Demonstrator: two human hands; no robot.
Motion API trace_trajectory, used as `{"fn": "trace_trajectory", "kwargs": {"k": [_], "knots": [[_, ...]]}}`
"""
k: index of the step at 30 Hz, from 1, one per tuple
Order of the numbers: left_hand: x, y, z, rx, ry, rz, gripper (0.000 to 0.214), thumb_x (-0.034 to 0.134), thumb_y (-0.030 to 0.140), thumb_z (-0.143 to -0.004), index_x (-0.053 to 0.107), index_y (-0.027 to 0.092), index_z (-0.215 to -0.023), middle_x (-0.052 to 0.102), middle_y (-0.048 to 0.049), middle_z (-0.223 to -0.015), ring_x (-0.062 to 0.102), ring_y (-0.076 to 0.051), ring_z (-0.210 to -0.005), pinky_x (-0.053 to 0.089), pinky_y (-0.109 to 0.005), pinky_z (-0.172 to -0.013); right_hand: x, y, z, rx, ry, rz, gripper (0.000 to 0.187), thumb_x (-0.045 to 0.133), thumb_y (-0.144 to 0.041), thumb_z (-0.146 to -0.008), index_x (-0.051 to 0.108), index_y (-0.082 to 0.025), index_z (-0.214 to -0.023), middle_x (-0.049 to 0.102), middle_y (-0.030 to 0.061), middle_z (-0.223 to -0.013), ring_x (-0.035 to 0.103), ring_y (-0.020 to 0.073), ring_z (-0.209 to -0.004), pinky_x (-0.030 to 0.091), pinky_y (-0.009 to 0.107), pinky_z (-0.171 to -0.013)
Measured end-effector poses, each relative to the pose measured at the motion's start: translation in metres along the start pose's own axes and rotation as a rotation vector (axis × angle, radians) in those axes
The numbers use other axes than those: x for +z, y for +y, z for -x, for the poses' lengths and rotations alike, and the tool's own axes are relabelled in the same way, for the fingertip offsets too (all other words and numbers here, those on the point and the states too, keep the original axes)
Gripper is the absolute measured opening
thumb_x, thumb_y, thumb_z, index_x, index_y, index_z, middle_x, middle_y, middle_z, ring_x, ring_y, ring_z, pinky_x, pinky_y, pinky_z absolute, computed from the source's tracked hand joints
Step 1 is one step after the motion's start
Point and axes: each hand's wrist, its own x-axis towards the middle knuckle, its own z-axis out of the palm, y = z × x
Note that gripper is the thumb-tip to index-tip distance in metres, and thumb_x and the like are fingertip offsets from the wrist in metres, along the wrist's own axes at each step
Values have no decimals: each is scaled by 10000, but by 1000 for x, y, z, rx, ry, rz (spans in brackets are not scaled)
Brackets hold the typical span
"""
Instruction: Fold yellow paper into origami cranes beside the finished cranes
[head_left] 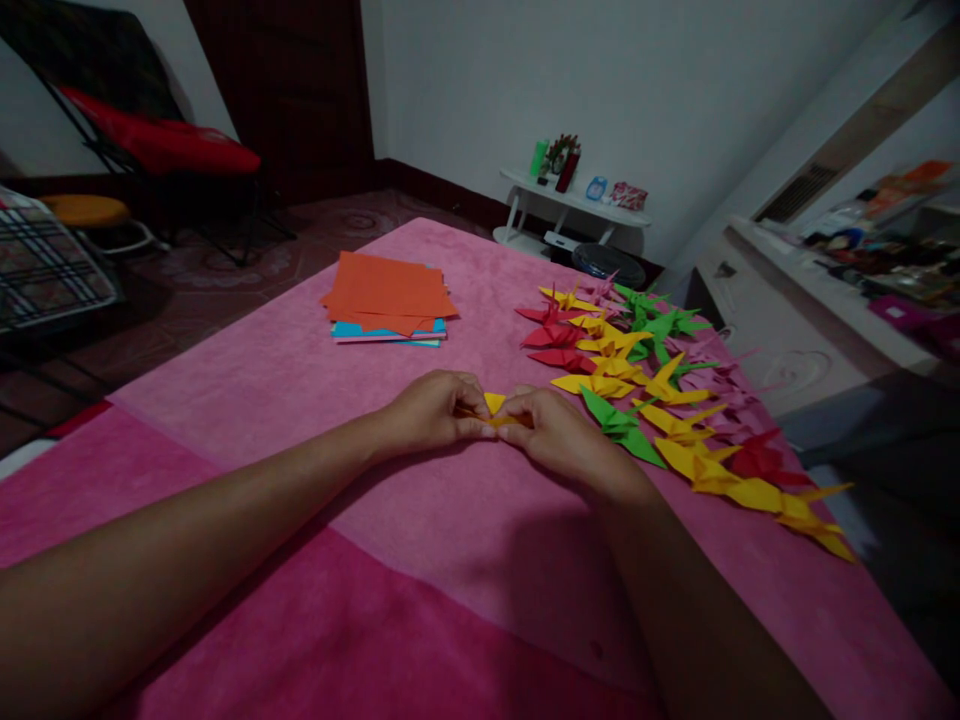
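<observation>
- The left hand (431, 410) and the right hand (553, 435) meet above the middle of the pink surface (285, 410), with the forearms reaching in from the lower corners.
- The fingers of both hands are pinched narrow on a small folded yellow paper (494, 402), which sits between them; a pointed part shows above the fingertips, and the rest is too covered to tell its form.
- Beyond the left hand lies a stack of coloured paper (390, 290), its orange top sheets unevenly turned, with blue, pink and pale edges showing underneath.
- Folded paper cranes fill the right side of the surface: yellow cranes (611, 367) through the middle and toward the near end, red cranes (561, 360) mostly on the left, green cranes (664, 325) toward the far end, and pink cranes (697, 358) along the right edge.
- One green crane (621, 428) lies near the right hand, apart from the other green ones.
- Farther back, a white stand (566, 195) by the wall carries a green bottle (539, 157) and a patterned pink box (628, 196).
- At the upper left, a red-seated chair (169, 140) stands before a dark door (292, 90).
</observation>
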Motion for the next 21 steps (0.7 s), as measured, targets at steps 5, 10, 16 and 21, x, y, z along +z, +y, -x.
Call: {"fn": "trace_trajectory", "kwargs": {"k": [5, 10, 16, 21], "knots": [[3, 0, 0, 10, -6, 5, 194, 640, 319, -822, 750, 169, -766, 632, -35, -727, 558, -121, -651, 411, -228, -605, -2, 6, 0, 11, 10, -44, 153, 610, -197, -774, 680, -170, -640, 572, -7, -630, 496, 113, -573, 292, 236, -511], [3, 5, 1, -39, -7, -71, 197, 616, 291, -818, 732, 150, -743, 620, -26, -687, 547, -119, -633, 396, -227, -593, -3, 10, 0, 67, -5, -8, 182, 632, -247, -768, 643, -155, -613, 537, -11, -614, 466, 103, -561, 272, 233, -502], [5, 0, 3, -140, 33, -5, 220, 573, 304, -834, 705, 145, -759, 652, -23, -707, 559, -115, -628, 392, -222, -587, -5, 10, 1, 67, -32, 65, 209, 620, -235, -775, 583, -153, -586, 473, -25, -599, 421, 91, -556, 248, 240, -511], [5, 5, 2, -160, 45, -10, 246, 594, 326, -813, 716, 139, -710, 656, -45, -729, 565, -127, -648, 399, -232, -595, -6, 4, 0, 109, -44, 57, 168, 609, -183, -773, 624, -140, -611, 520, -8, -637, 466, 98, -592, 271, 238, -535]]}}
